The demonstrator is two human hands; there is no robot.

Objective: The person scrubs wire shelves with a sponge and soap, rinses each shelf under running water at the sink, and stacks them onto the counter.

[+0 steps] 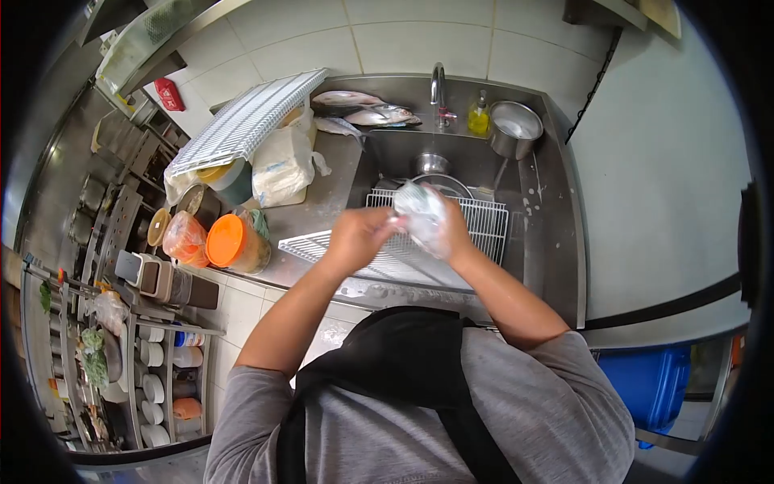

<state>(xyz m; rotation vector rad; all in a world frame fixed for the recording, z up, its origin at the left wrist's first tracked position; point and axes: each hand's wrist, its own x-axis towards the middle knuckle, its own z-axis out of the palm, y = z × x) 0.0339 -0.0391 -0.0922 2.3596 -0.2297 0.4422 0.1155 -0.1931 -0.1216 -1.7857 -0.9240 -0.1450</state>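
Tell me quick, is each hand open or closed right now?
Left hand: fingers curled in at the edge of a pale plastic bundle; too blurred to tell whether they pinch it.
Right hand: closed on the bundle.

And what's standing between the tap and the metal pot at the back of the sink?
A bottle of yellow liquid stands between the tap and the metal pot, as the head view shows.

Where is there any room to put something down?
The counter has a bare patch between the white bundle and the sink, in front of the fish. The right-hand ledge, in front of the pot, is bare too, but looks wet. The counter's left part is crowded with an orange-lidded tub and white rack.
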